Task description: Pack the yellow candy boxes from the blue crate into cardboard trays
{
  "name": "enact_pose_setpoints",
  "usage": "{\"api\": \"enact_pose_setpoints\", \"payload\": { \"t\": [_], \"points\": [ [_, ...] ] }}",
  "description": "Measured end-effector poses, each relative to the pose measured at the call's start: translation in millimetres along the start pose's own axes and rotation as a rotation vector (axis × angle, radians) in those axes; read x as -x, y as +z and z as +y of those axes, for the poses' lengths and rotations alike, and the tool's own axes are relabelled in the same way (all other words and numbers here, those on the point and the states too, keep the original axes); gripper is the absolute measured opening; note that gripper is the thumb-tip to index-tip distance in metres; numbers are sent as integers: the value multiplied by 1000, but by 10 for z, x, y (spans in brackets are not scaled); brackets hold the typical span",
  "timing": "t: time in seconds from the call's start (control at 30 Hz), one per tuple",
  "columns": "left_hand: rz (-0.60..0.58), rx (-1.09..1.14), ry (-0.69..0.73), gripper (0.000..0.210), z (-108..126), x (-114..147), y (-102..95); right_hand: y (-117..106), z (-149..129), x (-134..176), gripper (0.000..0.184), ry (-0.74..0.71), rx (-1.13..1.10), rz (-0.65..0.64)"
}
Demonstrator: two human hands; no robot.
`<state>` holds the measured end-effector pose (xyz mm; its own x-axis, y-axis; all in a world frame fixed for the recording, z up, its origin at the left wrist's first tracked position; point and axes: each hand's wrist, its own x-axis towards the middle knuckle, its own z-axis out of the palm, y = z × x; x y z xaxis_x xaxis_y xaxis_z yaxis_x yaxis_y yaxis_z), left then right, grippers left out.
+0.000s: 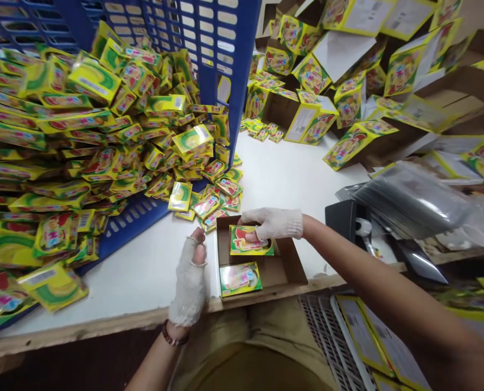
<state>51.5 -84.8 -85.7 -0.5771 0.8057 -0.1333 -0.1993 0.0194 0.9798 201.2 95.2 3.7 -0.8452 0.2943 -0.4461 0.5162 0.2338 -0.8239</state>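
Note:
My right hand (272, 224), in a white fingerless glove, grips a small yellow-green packet (242, 241) with a watermelon picture, inside the far part of a brown cardboard box (285, 263). A second packet (241, 278) lies flat in the near part of that box. Left of the box, my left hand (191, 271), gloved alike and with a dark bracelet at the wrist, has its fingers up and apart from the thumb, nothing in them. Just beyond the box lies a loose heap of similar packets (207, 205), some glossy in the light.
A tipped blue plastic basket (242, 60) full of packets spills onto the white table (266, 168). Open yellow display boxes (350, 144) crowd the back right. Clear plastic bags (413, 190) and a black tape dispenser (342, 220) lie right. The wooden table edge (115, 328) runs before me.

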Motion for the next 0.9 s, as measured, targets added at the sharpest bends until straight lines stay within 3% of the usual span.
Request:
{"api": "enact_pose_setpoints", "payload": {
  "t": [0.13,0.2,0.3,0.4,0.53,0.63,0.73,0.8,0.9],
  "points": [
    [-70,-91,-7,55,-13,72,246,151,276,-298,20,48,183,-26],
    [-61,-121,-13,52,-23,112,314,295,339,-431,26,48,302,-18],
    [-39,-89,-12,50,-69,173,333,487,388,-500,41,30,422,21],
    [-45,-89,-9,47,-106,137,258,617,410,-464,43,5,547,145],
    [-49,-384,128,44,-3,-311,64,723,380,-415,42,23,740,232],
    [181,-858,321,46,164,-870,-74,765,324,-395,42,35,835,254],
    [303,-1151,332,55,252,-1307,-174,780,280,-377,41,29,848,276],
    [309,-1218,345,51,218,-1429,-232,779,270,-368,39,21,829,290],
    [296,-1222,448,45,71,-1402,-336,776,275,-365,38,16,796,310]
  ]
}}
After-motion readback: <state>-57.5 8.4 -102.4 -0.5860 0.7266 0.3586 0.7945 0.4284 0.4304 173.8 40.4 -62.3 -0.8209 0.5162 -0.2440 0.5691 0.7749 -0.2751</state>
